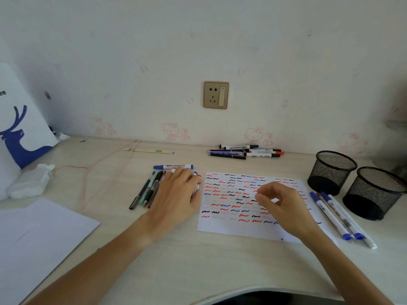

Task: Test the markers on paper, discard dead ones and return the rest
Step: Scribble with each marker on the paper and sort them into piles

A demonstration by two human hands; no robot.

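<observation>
The tabletop (198, 260) is pale wood grain, and the scribbled test sheet (231, 227), covered in rows of red, blue and black squiggles, serves as the landmark. It is a single thin leaf, light and floppy, likely to skate under a pen stroke unless pinned flat. Right of the sheet stand two empty black mesh pen cups (334, 170), light and easily tipped, best filled from above. Far to the sheet's left lies a blank white paper (44, 238). The left hand (176, 194) rests palm down just left of the sheet on a cluster of pens and markers (147, 190), its fingers curled over some red- and blue-capped ones; whether it actually holds one I cannot tell. The right hand (284, 203) hovers over the sheet's middle, its grip narrow, thumb and forefinger nearly meeting with nothing visible between them. Beyond the sheet, by the wall, lies a group of markers (244, 150); at its right edge lie three blue-capped markers (337, 216); just past its upper left corner lies a blue whiteboard marker (174, 166). All are light, rigid, smooth plastic barrels that roll readily; mid-barrel is the sure hold, with the cap pulled straight off.
</observation>
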